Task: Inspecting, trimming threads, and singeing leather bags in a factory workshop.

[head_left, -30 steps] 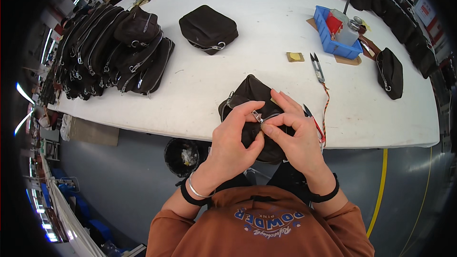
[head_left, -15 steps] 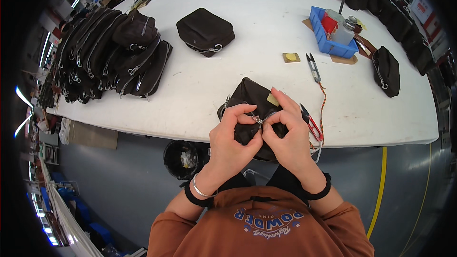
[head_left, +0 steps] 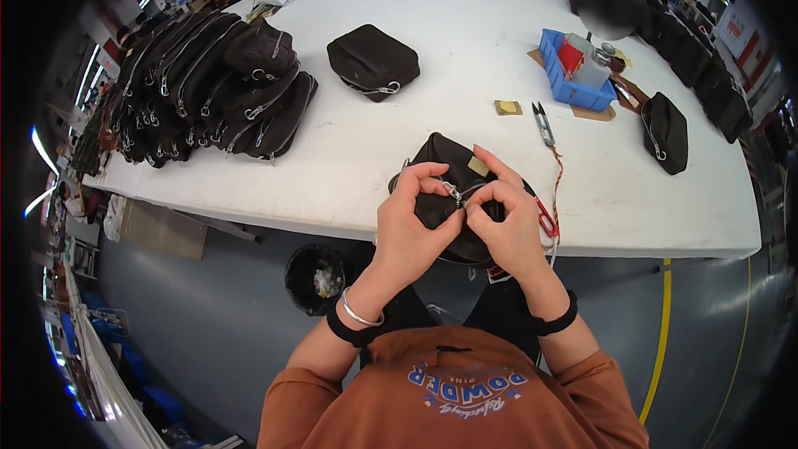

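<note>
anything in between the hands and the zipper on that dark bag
Nothing visible: the left hand and right hand are both at the dark bag's metal zipper pull. The red-handled snips lie to the right hand's right, not between.

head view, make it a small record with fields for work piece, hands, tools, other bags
work piece: dark zippered pouch, near edge of white table
left hand: at metal zip slider, exact grip unclear
right hand: touching pouch just right of slider
tools: grey thread snips; red-handled snips, partly hidden
other bags: left pile, middle bag, right bag, far-right row
container: blue tray
</note>
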{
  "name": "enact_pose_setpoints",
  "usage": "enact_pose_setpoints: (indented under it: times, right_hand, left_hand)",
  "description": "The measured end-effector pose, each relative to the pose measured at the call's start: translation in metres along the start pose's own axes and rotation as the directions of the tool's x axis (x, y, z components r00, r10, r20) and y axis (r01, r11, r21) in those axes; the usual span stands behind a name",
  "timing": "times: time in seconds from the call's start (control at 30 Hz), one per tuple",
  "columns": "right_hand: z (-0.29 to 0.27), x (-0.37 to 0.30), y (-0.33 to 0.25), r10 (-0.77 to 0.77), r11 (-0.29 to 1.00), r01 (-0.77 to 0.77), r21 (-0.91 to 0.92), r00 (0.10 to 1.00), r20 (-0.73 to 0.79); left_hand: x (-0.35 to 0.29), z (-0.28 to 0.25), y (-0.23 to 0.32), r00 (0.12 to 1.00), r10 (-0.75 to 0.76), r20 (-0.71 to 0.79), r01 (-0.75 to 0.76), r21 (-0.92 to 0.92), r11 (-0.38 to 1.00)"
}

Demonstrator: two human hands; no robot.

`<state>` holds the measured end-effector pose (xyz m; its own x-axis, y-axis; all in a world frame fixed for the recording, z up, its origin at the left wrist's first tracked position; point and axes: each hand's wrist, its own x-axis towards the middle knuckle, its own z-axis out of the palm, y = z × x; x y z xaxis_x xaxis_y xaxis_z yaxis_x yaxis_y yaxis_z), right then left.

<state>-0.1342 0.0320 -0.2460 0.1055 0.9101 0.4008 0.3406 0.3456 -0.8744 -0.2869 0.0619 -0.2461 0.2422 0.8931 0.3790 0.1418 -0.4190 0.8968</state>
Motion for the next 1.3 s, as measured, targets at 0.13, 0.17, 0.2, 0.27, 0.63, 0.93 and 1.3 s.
enact_pose_setpoints:
  times: [0.13,0.17,0.2,0.27,0.63,0.93,1.3]
  right_hand:
    - [-0.009,0.0,0.008,0.068,0.959,-0.077,0.274,0.997,0.042]
    - [-0.01,0.001,0.007,0.066,0.959,-0.076,0.273,0.997,0.046]
    - [-0.011,0.002,0.004,0.056,0.966,-0.058,0.254,0.998,0.018]
    - [-0.013,0.003,-0.009,0.044,0.971,-0.043,0.235,0.999,0.0]
    - [0.004,0.003,-0.058,-0.614,0.558,0.729,-0.398,0.684,0.394]
    - [0.017,-0.02,-0.071,-0.437,0.444,0.768,-0.461,0.635,0.637]
    - [-0.068,-0.041,0.042,-0.018,0.806,-0.037,-0.591,0.996,-0.087]
  left_hand:
    - [0.002,-0.004,0.014,0.996,-0.004,0.091,-0.005,0.097,0.995]
    - [0.003,-0.004,0.014,0.996,-0.004,0.086,-0.005,0.095,0.995]
    - [0.004,-0.005,0.014,0.993,0.056,0.106,-0.072,0.163,0.984]
    - [0.004,-0.01,0.014,0.975,0.128,0.182,-0.177,0.287,0.942]
    - [-0.004,-0.013,0.014,0.866,0.168,0.471,-0.479,0.686,0.547]
    - [-0.002,-0.013,0.004,0.97,0.114,0.212,-0.215,0.548,0.808]
    - [-0.033,-0.046,-0.003,0.797,-0.55,0.249,0.531,-0.724,0.441]
